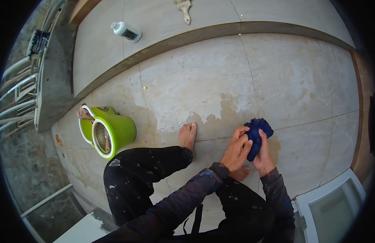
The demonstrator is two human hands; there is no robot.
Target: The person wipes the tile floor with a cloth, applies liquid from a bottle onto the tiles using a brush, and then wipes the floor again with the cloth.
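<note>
A bunched dark blue cloth [256,128] is held up between my two hands, above the tiled floor near my right foot. My left hand [237,149] is closed on its left side, with bent fingers pressing into the folds. On the other side, my right hand [264,156] grips the cloth, its thumb lying along the front. Part of the right fingers is hidden behind the cloth. Wet patches and a brownish smear mark the floor tiles [203,85] around my feet.
A lime green mop bucket [124,131] with white rims stands at left, a brown rag [84,114] over its edge. On the raised step beyond are a white bottle [128,32] and a paintbrush [185,11]. A white-framed glass panel [331,206] lies at lower right.
</note>
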